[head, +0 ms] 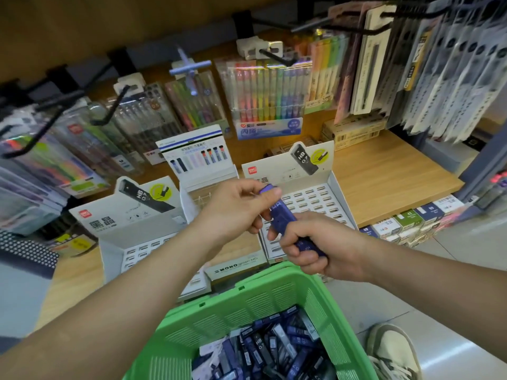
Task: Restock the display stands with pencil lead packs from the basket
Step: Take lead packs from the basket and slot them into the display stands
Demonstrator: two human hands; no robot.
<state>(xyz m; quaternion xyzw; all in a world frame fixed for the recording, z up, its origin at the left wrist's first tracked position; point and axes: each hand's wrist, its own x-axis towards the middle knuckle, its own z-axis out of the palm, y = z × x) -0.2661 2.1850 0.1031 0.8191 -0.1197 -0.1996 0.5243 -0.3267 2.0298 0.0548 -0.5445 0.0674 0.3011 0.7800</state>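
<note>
Dead centre, I have both hands on a blue lead pack (279,215). The left hand (236,209) pinches its upper end between thumb and forefinger. The right hand (323,248), at four o'clock from centre, wraps curled fingers round the lower end. Whether that fist holds more than one pack, I cannot tell. The pack hangs tilted in front of the slotted tray of the right display stand (315,198), touching nothing but the hands. The left display stand (137,223) sits at nine o'clock, and a third stand (200,157) at twelve. At six o'clock the green basket (274,281) holds a heap of loose lead packs (269,349). A shoe (392,352) shows at five o'clock.
</note>
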